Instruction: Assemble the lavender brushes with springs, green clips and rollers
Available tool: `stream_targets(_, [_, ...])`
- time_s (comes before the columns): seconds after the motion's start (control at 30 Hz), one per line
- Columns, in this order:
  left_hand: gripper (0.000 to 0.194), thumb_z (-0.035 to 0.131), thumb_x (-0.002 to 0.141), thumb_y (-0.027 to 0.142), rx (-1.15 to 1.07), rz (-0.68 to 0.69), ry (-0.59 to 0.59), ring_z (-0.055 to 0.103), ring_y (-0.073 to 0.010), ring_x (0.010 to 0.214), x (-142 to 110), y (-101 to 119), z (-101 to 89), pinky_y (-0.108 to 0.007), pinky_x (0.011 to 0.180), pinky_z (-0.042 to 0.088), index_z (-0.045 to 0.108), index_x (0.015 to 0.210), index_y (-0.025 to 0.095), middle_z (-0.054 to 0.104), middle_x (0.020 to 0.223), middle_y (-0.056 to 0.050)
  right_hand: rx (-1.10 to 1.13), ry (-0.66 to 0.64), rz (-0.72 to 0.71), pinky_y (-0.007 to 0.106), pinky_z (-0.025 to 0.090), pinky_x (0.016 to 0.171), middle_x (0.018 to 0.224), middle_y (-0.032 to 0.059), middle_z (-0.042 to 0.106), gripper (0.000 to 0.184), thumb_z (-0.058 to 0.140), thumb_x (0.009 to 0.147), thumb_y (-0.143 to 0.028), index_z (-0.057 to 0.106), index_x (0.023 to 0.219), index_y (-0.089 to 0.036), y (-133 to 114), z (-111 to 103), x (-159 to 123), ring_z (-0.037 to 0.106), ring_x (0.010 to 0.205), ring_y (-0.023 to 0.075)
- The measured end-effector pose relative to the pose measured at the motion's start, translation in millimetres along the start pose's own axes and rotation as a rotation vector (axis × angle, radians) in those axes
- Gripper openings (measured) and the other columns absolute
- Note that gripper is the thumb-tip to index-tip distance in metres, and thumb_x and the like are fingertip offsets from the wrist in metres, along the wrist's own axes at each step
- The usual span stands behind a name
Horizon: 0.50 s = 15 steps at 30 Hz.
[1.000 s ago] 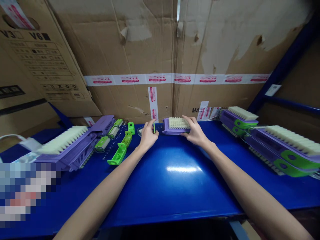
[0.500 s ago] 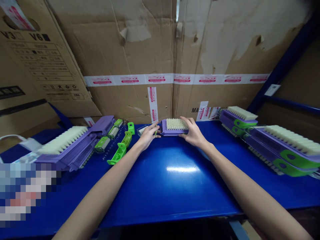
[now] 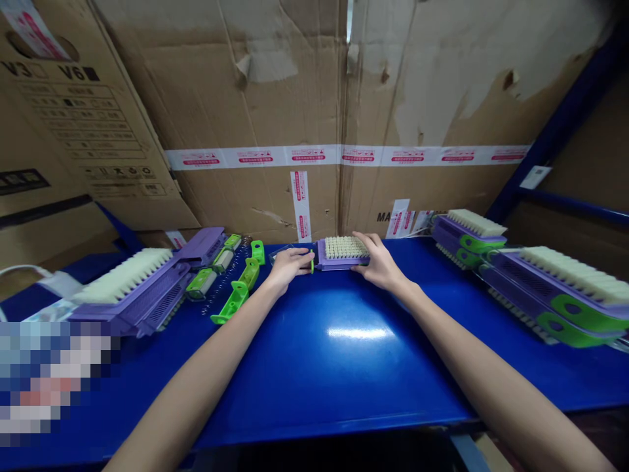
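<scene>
A purple brush block (image 3: 339, 264) with rows of cream bristles facing up sits at the back middle of the blue table. My right hand (image 3: 379, 263) is wrapped round its right end, thumb in front and fingers over the bristles. At the block's left end, my left hand (image 3: 289, 269) pinches a clear plastic piece with a green end (image 3: 312, 262). That green end is close to the purple block; whether they touch I cannot tell. My left fingers cover most of the clear piece.
Purple brushes (image 3: 132, 282) lie at left, beside clear-and-green pieces (image 3: 200, 283), springs (image 3: 216, 295) and green brackets (image 3: 230, 303). Stacked purple brushes with green ends (image 3: 565, 288) stand at right. Cardboard (image 3: 255, 196) walls the back; a blue post (image 3: 545, 124) rises at right.
My left fingers have closed and turned, so the green end shows upright beside the block. The block has shifted slightly left and toward me, with my right hand still round it.
</scene>
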State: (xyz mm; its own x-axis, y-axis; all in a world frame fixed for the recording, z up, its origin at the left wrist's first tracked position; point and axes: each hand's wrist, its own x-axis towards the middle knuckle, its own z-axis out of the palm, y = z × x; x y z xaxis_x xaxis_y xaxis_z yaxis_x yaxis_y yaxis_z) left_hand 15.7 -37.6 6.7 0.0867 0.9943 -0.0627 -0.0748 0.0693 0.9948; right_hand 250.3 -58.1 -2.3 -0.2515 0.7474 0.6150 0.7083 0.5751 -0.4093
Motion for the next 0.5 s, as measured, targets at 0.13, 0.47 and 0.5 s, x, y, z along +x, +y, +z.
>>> stream_targets(0.13, [0.039, 0.076, 0.065, 0.012, -0.071, 0.063, 0.039, 0.068, -0.0163, 0.074, 0.2, 1.9, -1.0, -0.037, 0.084, 0.053, 0.059, 0.101, 0.01, 0.071, 0.08, -0.007, 0.011, -0.022, -0.013, 0.046, 0.039, 0.107, 0.124, 0.0095, 0.043, 0.082, 0.07, 0.065, -0.01, 0.036, 0.138, -0.025, -2.4, 3.4, -0.9, 0.047, 0.119, 0.0273])
stream_targets(0.47, [0.042, 0.078, 0.058, 0.014, -0.089, 0.092, 0.103, 0.067, -0.0164, 0.071, -1.1, 2.6, 1.2, -0.034, 0.075, 0.052, 0.06, 0.096, 0.01, 0.07, 0.075, -0.007, -0.042, -0.024, -0.035, 0.044, 0.041, 0.105, 0.124, 0.0099, 0.043, 0.08, 0.072, 0.066, -0.012, 0.037, 0.137, -0.025, -5.2, 10.1, -2.6, 0.047, 0.119, 0.0274])
stream_targets(0.5, [0.042, 0.078, 0.057, 0.013, -0.098, 0.096, 0.113, 0.066, -0.0163, 0.07, -0.7, 1.9, 1.7, -0.033, 0.075, 0.052, 0.06, 0.095, 0.01, 0.069, 0.074, -0.006, -0.053, -0.023, -0.039, 0.044, 0.042, 0.104, 0.124, 0.01, 0.043, 0.08, 0.072, 0.066, -0.012, 0.037, 0.137, -0.025, -5.8, 11.3, -2.9, 0.047, 0.119, 0.0275])
